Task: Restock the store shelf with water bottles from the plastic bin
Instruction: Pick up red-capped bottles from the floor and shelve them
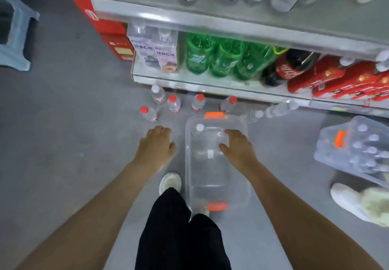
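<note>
A clear plastic bin (216,194) with orange handle clips stands on the floor in front of me. One white-capped water bottle (199,129) stands in its far left corner. My right hand (239,148) hovers over the bin, fingers spread, holding nothing. My left hand (155,145) hangs left of the bin, fingers curled loosely and empty. Several water bottles (173,103) with red or white caps stand on the floor beside the low shelf (189,84). Two clear bottles (280,108) lie near the shelf's base.
The low shelf holds green bottles (223,58), cola bottles (288,67) and red packs (347,82). A second clear bin (355,149) full of bottles sits at the right. A pale stool (14,36) stands far left. Another person's white shoe (353,202) is at right.
</note>
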### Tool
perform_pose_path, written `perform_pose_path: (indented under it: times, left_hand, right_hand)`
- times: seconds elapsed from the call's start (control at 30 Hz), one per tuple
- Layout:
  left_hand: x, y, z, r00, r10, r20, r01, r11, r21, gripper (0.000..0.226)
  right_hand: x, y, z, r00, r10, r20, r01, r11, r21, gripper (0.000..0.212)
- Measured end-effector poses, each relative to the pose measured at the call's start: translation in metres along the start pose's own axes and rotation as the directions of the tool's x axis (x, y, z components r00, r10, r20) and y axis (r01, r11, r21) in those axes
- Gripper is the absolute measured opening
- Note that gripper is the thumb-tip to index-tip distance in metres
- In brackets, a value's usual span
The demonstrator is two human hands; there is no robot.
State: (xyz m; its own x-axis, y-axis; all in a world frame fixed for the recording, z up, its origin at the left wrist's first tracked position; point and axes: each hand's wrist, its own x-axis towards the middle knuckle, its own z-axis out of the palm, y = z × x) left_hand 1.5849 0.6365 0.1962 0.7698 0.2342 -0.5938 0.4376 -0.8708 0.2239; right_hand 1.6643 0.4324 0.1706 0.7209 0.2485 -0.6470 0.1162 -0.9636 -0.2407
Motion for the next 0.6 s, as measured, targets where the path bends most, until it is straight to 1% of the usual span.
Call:
perform_pose_path:
  times: [0.1,0.2,0.3,0.43,0.6]
  left_hand:
    - [0.044,-0.013,0.042,0.999,0.009,0.03,-0.009,1.0,-0.019,0.041]
    - [0.084,-0.027,0.085,0.999,0.012,0.046,-0.009,0.998,-0.062,0.04]
    - [0.117,-0.042,0.125,0.997,0.017,0.07,-0.01,0.996,-0.089,0.041]
    - [0.153,-0.062,0.168,0.997,0.02,0.069,-0.014,0.996,-0.091,0.04]
    - [0.181,-0.082,0.207,0.998,-0.005,0.064,0.014,0.991,-0.132,0.039]
  right_hand:
    - [0.048,0.011,0.052,0.999,0.039,0.036,-0.044,0.99,0.131,0.059]
    - [0.092,0.021,0.101,0.996,0.039,0.075,-0.052,0.984,0.173,0.07]
    - [0.133,0.029,0.141,0.996,0.041,0.078,-0.061,0.961,0.271,0.082]
    - [0.176,0.035,0.178,0.999,0.039,0.012,-0.041,0.905,0.423,0.087]
    - [0.209,0.038,0.206,0.992,0.003,-0.128,0.06,0.871,0.487,0.079]
